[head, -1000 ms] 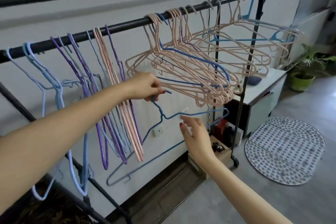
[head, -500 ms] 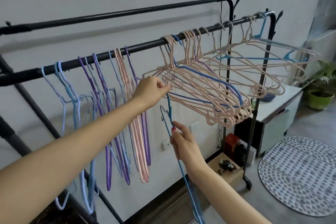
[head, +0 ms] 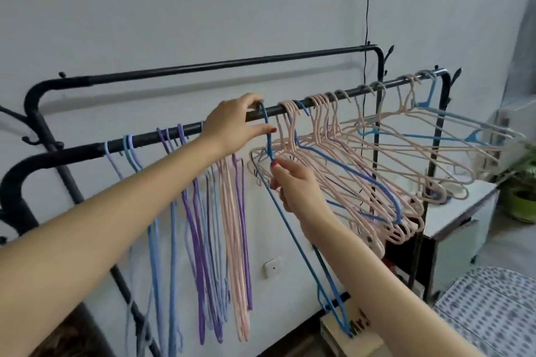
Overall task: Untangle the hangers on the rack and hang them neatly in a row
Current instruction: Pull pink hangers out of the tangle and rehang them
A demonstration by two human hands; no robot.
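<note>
From the head view, the person stands close to the rack, both arms reaching up to its front bar. The left hand sits at the bar, fingers and thumb curled round the hook of a blue hanger just where it loops over the bar; it looks like the hook is being seated there. The right hand is lower, pinching the same hanger at its neck, probably to steady it and keep its long body edge-on so it drops straight. The hanger's body trails down and to the right, ending near a cardboard box on the floor.

To the left hang the sorted hangers, blue, purple and pink, all vertical and close together. The blue hanger goes on just to the right of them, which would extend that tidy row. Further right the pink tangle is splayed out flat, hangers threaded through one another with a couple of blue ones caught inside, so I judge most of the work remains. A light-blue hanger pokes out at the far right end. Beyond stand a white cabinet and a potted plant.
</note>
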